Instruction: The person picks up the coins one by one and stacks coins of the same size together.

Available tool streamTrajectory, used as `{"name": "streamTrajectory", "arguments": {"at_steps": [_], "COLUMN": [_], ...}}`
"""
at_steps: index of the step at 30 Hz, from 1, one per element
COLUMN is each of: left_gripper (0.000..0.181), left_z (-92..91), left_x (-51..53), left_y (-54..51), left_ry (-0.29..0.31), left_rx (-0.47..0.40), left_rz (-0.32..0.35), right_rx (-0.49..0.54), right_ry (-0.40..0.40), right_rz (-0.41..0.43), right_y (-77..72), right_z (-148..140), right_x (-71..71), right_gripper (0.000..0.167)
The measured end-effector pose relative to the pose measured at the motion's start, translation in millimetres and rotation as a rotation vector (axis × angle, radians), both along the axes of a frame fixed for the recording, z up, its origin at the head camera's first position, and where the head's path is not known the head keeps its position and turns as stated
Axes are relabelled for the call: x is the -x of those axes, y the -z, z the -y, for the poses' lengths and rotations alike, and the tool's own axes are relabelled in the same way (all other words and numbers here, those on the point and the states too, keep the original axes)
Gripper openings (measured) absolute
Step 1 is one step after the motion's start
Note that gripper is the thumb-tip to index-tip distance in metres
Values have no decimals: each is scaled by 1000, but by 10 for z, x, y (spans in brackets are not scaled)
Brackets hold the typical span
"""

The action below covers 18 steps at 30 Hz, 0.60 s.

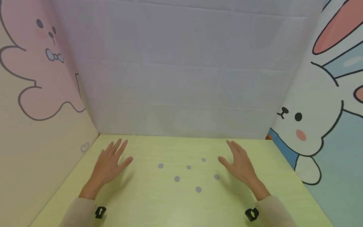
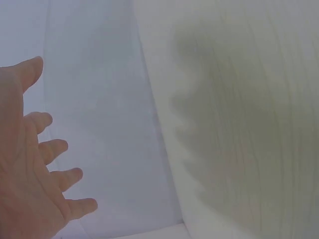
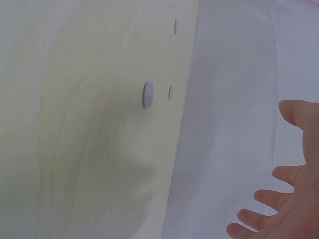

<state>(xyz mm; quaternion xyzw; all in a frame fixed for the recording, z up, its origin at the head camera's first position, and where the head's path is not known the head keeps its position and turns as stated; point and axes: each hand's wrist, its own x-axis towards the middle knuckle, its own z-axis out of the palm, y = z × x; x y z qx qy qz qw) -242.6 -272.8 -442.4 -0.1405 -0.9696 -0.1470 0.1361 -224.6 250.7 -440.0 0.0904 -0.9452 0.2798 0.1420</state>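
Several small, flat grey discs lie scattered on the pale yellow-green tabletop, among them a left one (image 1: 160, 165), a front one (image 1: 198, 189) and a right one (image 1: 216, 177). To their left my left hand (image 1: 109, 165) hovers over the table, fingers spread and thumb out, holding nothing. My right hand (image 1: 241, 165) is held up on the other side, its fingers extended and nothing in its grasp. It is nearest the right disc, which shows as a thick-edged round (image 3: 148, 94) in the right wrist view. The left wrist view shows the left palm (image 2: 25, 184) and its shadow, with no disc.
A creased whitish sheet (image 1: 184, 78) closes off the table's far edge. The left wall (image 1: 42, 151) carries a pink cartoon animal, the right wall a white rabbit (image 1: 317, 126). Each sleeve has a small black device (image 1: 100, 212) beside it.
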Motion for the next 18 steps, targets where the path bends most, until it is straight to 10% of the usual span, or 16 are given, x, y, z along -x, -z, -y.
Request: {"name": "streamTrajectory", "arguments": {"at_steps": [18], "left_gripper": [79], "left_z": [-109], "left_x": [43], "left_y": [113], "left_ry": [93], "left_rx": [-197], "left_rz": [132], "right_rx": [172], "right_ry": [-268], "right_rz": [110], "right_y": [24], "right_z": [524], "right_x": [155], "right_gripper": [76]}}
